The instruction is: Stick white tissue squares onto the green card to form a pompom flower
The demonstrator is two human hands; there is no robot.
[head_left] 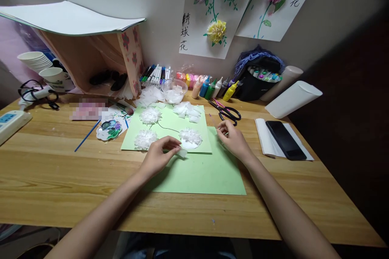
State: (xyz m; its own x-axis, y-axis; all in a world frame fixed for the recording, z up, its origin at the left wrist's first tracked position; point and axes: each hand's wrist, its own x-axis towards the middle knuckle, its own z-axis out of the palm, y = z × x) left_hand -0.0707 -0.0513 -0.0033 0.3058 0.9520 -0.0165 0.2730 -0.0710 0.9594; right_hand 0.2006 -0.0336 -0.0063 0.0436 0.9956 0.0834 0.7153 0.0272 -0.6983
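Observation:
My left hand (161, 154) pinches a small piece of white tissue paper (182, 153) just in front of the lower right white paper flower. That flower (190, 135) is ruffled, with a flat bare part along its front edge. Two more white paper flowers (146, 140) lie at the left of the light green sheet (170, 147), and thin dark stem lines run between them. Loose tissue pieces (187, 110) rest at its upper right. Over the larger green sheet beneath (200, 178), the fingers of my right hand (230, 135) are pressed together; what they hold, if anything, is too small to name.
Black-handled scissors (226, 112) lie behind my right hand, near several paint bottles (215, 89). A clear bowl (174, 92) stands at the back. A paint palette (109, 130) and blue brush (87, 135) are left; a phone (285, 139) lies on paper at right.

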